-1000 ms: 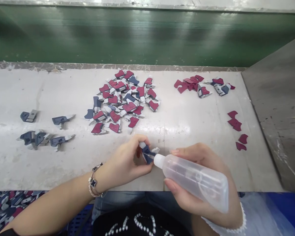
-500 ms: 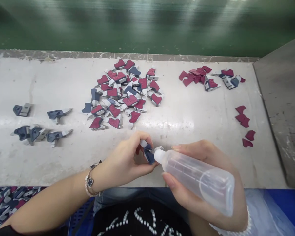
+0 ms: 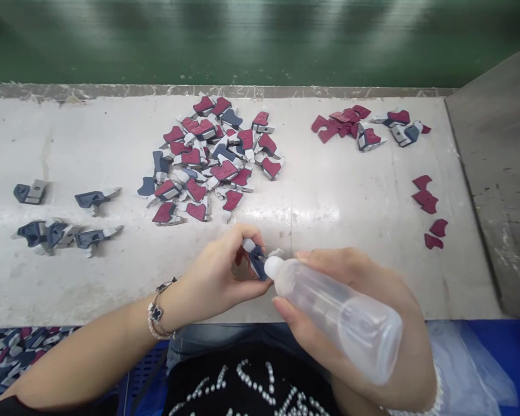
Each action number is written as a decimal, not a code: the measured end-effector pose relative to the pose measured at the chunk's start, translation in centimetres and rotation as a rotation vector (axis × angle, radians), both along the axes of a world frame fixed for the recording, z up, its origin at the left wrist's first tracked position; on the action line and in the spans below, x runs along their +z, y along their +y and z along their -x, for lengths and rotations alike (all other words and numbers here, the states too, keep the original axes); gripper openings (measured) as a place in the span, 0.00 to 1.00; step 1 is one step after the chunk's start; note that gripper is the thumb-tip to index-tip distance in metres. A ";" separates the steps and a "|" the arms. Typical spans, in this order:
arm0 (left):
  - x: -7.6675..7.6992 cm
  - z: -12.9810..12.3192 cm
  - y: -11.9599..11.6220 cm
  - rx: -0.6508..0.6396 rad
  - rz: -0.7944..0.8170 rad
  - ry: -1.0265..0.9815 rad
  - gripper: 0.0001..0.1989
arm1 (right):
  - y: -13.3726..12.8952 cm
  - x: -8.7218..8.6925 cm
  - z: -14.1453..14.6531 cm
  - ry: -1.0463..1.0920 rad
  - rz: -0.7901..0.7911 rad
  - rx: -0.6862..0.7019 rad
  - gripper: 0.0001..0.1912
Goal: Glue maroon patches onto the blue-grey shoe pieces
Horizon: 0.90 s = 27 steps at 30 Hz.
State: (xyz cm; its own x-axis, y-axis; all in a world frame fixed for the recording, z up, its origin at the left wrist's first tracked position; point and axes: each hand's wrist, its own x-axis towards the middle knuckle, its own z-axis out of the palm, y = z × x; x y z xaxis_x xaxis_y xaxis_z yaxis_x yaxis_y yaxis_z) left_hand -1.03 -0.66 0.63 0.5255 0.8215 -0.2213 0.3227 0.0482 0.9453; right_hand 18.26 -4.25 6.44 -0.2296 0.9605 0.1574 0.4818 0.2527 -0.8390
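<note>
My left hand (image 3: pixel 225 271) is closed around a small dark-blue and grey plastic piece (image 3: pixel 257 263), pinched between thumb and fingers, its recessed face turned up. In my right hand (image 3: pixel 351 312) lies a translucent squeeze bottle (image 3: pixel 333 315) with a white cap, tilted down to the left. The bottle's tip meets the piece or hovers just over it; I cannot tell which. Beyond my hands is a heap of similar pieces (image 3: pixel 225 170), many topped with maroon inserts. Several blue-grey pieces (image 3: pixel 91 238) lie on the left with their recesses up.
Flat maroon inserts (image 3: pixel 344 120) are piled at the back right, beside a few assembled pieces (image 3: pixel 370 138). More loose inserts (image 3: pixel 424 201) lie nearer. A metal panel (image 3: pixel 498 173) bounds the worktable (image 3: pixel 329 190) on the right. Below its left front edge sit many more pieces (image 3: pixel 8 352).
The whole view has shifted slightly, so the table's contents appear a little higher and further left. Both hands keep their hold on the plastic piece and the squeeze bottle.
</note>
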 end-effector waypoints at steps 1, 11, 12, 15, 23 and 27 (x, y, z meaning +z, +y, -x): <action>0.0 0.0 0.0 0.001 -0.011 -0.002 0.17 | 0.0 0.0 0.0 0.004 0.003 -0.020 0.10; -0.2 0.0 0.1 0.012 -0.050 0.035 0.19 | -0.1 0.1 0.0 -0.039 -0.018 -0.004 0.12; -0.2 0.0 0.1 0.005 -0.060 0.044 0.19 | -0.1 0.2 0.0 -0.052 -0.020 0.000 0.12; -0.2 -0.1 0.1 -0.015 -0.070 0.064 0.20 | 0.1 0.4 0.0 -0.061 -0.019 -0.008 0.13; -0.3 -0.1 0.1 -0.031 -0.069 0.054 0.21 | 0.1 0.5 -0.4 -0.064 0.024 0.024 0.14; -0.4 0.0 0.1 -0.032 -0.082 0.052 0.22 | 0.0 0.6 -0.5 -0.084 0.029 0.039 0.15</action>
State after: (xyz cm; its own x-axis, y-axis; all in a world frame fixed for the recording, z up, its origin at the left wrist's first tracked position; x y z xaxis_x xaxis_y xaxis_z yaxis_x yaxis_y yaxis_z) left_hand -0.99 -0.55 0.22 0.5409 0.8211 -0.1819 0.3719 -0.0395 0.9274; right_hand 18.79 -4.23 7.07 -0.2781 0.9544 0.1082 0.5407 0.2486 -0.8036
